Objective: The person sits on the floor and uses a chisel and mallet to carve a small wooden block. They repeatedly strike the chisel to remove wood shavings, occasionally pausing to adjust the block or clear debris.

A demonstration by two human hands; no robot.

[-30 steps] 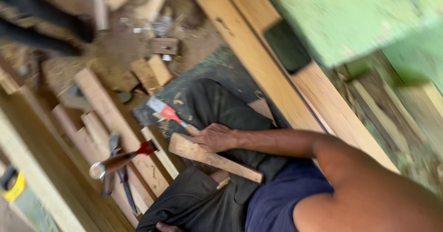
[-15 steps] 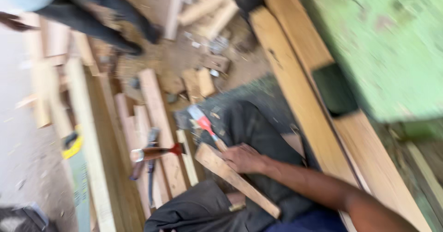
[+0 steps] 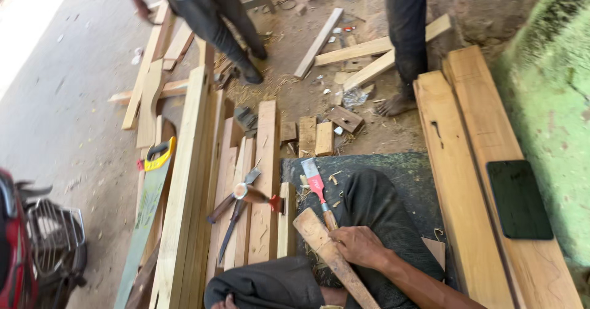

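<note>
The person is sitting on the ground with dark-trousered legs stretched over a dark mat [image 3: 399, 167], and only one hand is showing clearly: the right hand [image 3: 359, 246], its fingers curling closed around a wooden mallet-like stick [image 3: 329, 253] that is lying diagonally across the lap, and also resting against the handle of a chisel [image 3: 319, 192]. The one chisel, with a red band and a flat pale blade, is pointing up and away from the knee, its blade lying on the mat among wood chips. The left hand [image 3: 224, 301] is barely peeking in at the bottom edge, and its fingers cannot be made out. Just left of the legs, a stack of pale planks [image 3: 190, 180] is running lengthwise, and on it one hammer [image 3: 252, 195] with a reddish handle is lying across one pair of dark pincers [image 3: 236, 210]. One handsaw [image 3: 150, 186] with a yellow and black handle is lying beside the stack. To the right, two long thick boards [image 3: 467, 161] are lying side by side, and one flat black phone [image 3: 519, 199] is resting on the outer one. Three short wood blocks [image 3: 313, 135] are sitting just beyond the mat. Two other people are standing farther off, one in dark trousers and shoes [image 3: 221, 20], one barefoot [image 3: 402, 38].
</note>
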